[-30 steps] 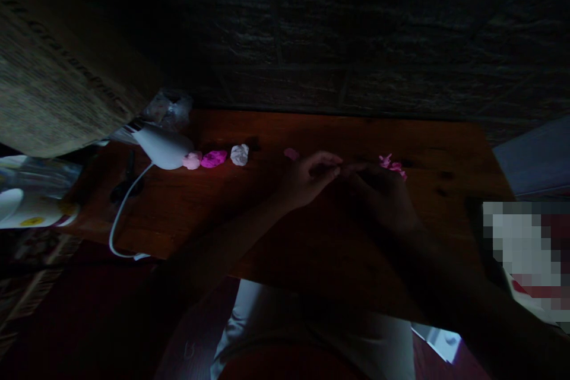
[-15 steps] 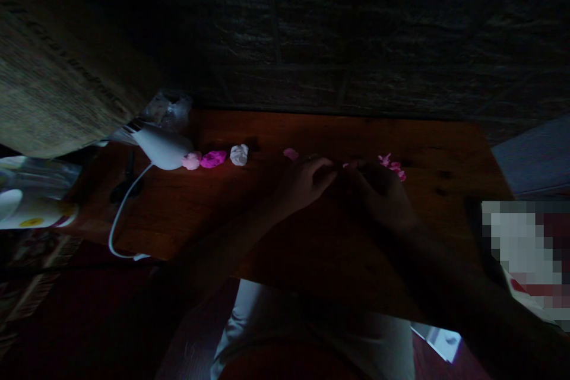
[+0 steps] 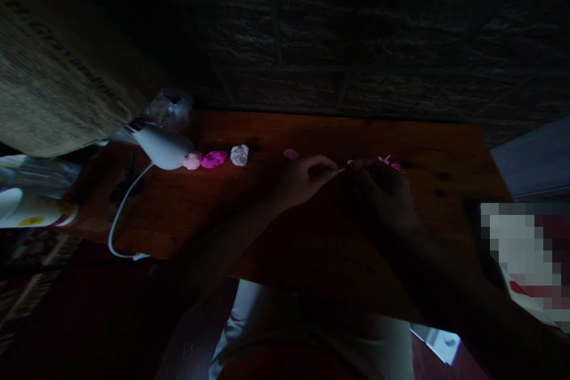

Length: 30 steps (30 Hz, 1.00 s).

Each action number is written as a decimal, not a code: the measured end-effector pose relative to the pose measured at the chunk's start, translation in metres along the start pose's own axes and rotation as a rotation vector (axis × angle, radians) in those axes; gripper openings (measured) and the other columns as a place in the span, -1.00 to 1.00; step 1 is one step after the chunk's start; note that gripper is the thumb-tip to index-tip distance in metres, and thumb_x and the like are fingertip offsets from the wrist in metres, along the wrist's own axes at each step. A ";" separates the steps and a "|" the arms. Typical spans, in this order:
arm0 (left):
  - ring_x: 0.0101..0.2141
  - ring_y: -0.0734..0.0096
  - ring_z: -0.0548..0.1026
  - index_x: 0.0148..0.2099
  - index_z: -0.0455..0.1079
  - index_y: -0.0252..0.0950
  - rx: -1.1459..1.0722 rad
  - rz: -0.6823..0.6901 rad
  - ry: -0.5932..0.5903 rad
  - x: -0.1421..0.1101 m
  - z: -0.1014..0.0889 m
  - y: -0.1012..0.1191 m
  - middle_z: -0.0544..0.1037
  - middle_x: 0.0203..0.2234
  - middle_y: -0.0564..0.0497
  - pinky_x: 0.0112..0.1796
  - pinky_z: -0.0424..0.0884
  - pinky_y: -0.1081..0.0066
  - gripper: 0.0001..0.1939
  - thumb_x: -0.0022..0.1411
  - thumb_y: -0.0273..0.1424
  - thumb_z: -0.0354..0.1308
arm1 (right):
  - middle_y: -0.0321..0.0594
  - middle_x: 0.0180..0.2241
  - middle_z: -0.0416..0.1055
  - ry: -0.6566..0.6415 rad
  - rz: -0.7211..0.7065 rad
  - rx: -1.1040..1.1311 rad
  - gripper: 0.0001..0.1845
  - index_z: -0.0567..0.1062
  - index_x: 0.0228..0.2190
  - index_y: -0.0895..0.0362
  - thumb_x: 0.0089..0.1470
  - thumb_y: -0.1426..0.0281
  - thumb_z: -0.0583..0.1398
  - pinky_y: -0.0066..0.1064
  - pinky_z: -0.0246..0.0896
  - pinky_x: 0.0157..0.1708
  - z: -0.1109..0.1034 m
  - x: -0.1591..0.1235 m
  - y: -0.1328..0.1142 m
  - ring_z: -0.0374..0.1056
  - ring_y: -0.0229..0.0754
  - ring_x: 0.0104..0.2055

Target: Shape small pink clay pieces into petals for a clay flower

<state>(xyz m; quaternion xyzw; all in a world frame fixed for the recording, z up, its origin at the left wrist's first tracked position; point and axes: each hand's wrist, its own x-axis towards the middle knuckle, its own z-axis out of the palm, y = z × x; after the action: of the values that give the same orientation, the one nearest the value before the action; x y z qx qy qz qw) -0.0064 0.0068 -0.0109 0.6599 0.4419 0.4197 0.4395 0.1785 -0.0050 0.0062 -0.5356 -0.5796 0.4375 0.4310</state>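
Note:
My left hand (image 3: 307,177) is closed in a pinch, with a small bit of pink modelling clay (image 3: 341,170) at its fingertips. Just to the right, my right hand (image 3: 385,193) has its fingers bent together, and another small pink clay piece (image 3: 350,162) shows at their tips. Dim light hides the exact grip. Behind the left hand lies a flat pink clay piece (image 3: 291,154). Small shaped pink pieces (image 3: 385,159) lie behind the right hand, partly covered by it. Farther left sit a white clay lump (image 3: 239,155), a magenta lump (image 3: 214,159) and a pale pink lump (image 3: 192,160).
A white device (image 3: 164,147) with a cable stands left on the wooden table (image 3: 427,237). Near it are dark scissors (image 3: 127,184), clear plastic wrap (image 3: 169,108) and a white cup (image 3: 35,209). A dark brick-patterned wall (image 3: 312,41) borders the back edge.
The fingertips have drawn slightly apart, and a pink bit now shows at my left fingertips. My right hand has shifted a little and covers more of the shaped pink pieces.

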 end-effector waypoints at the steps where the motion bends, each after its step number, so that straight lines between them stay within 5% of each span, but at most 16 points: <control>1: -0.19 0.39 0.58 -0.16 0.54 -0.31 -0.072 -0.023 0.006 0.000 0.001 0.000 0.64 -0.23 -0.06 -0.12 0.45 0.38 -0.81 0.28 -0.30 0.26 | -0.21 -0.44 0.48 0.027 0.017 0.011 -0.72 0.58 -0.35 0.10 0.15 0.13 0.28 -0.35 0.28 -0.39 0.000 0.000 0.000 0.35 -0.19 -0.43; 7: -0.18 0.37 0.59 -0.15 0.57 -0.33 -0.274 -0.121 -0.028 0.000 0.007 0.002 0.66 -0.19 -0.10 -0.13 0.47 0.34 -0.77 0.23 -0.27 0.30 | -0.22 -0.47 0.48 0.003 0.084 0.069 -0.66 0.61 -0.34 0.12 0.08 0.09 0.31 -0.37 0.24 -0.44 0.002 -0.001 -0.001 0.32 -0.21 -0.44; 30: -0.23 0.42 0.57 -0.11 0.56 -0.33 -0.314 -0.165 0.017 0.000 0.008 0.003 0.64 -0.20 -0.09 -0.16 0.44 0.39 -0.70 0.17 -0.26 0.34 | -0.34 -0.58 0.30 -0.089 0.141 0.167 -0.58 0.52 -0.46 0.12 0.08 0.01 0.31 -0.44 0.03 -0.54 0.004 -0.002 0.000 0.15 -0.32 -0.53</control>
<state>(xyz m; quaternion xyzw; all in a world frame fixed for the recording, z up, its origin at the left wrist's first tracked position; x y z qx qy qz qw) 0.0019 0.0045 -0.0099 0.5410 0.4273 0.4516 0.5664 0.1751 -0.0073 0.0055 -0.5173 -0.5204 0.5369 0.4163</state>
